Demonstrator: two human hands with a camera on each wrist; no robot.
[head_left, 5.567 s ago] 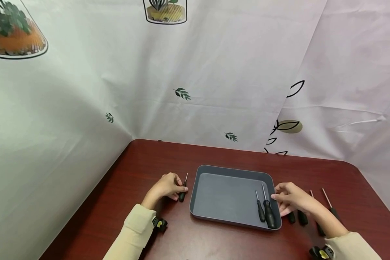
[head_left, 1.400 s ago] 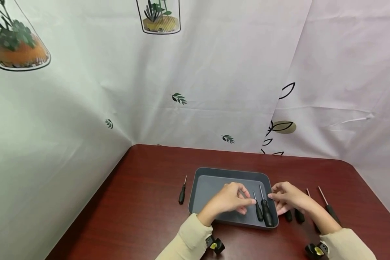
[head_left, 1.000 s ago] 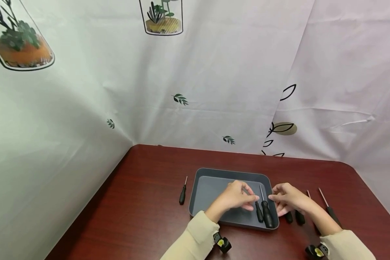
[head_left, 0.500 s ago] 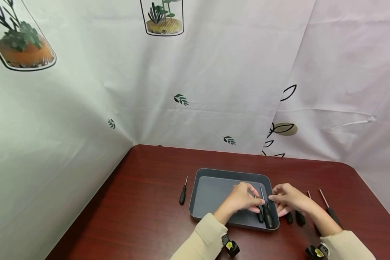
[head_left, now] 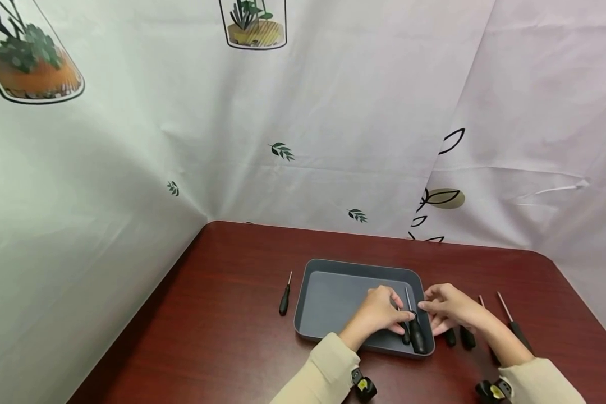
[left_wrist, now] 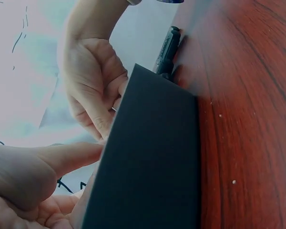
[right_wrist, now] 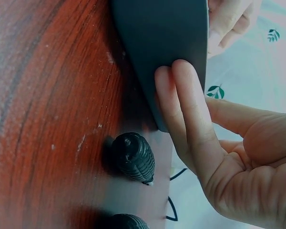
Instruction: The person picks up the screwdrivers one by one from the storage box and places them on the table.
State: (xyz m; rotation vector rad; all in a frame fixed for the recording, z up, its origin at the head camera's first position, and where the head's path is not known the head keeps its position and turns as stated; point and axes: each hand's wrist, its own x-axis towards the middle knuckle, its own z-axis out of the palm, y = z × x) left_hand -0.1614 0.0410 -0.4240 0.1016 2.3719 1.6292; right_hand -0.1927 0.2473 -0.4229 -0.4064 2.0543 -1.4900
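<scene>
My left hand [head_left: 381,310] reaches over the near wall of the grey tray [head_left: 328,265], its thumb and fingers pinching a small black-handled screwdriver [head_left: 406,338]. They cover its shaft and upper handle. Right beside it in the tray lies a larger screwdriver [head_left: 418,339]; my left thumb is close to its handle top. My right hand [head_left: 449,307] grips the tray's right rim. In the right wrist view its straight fingers [right_wrist: 193,109] press the tray's outer wall [right_wrist: 157,33], with the thumb behind the rim. The left wrist view shows the tray's side wall [left_wrist: 152,157] hiding the left fingertips.
A single small screwdriver [head_left: 284,300] lies left of the tray on the red-brown table [head_left: 222,314]. Right of the tray are several more screwdrivers, partly behind the right forearm, one with its shaft [head_left: 505,306] showing. A patterned white curtain [head_left: 333,112] hangs behind the table.
My left hand has left the screwdriver on the table at left and come into the tray, then edged right onto the small screwdriver there. The right hand stays at the rim.
</scene>
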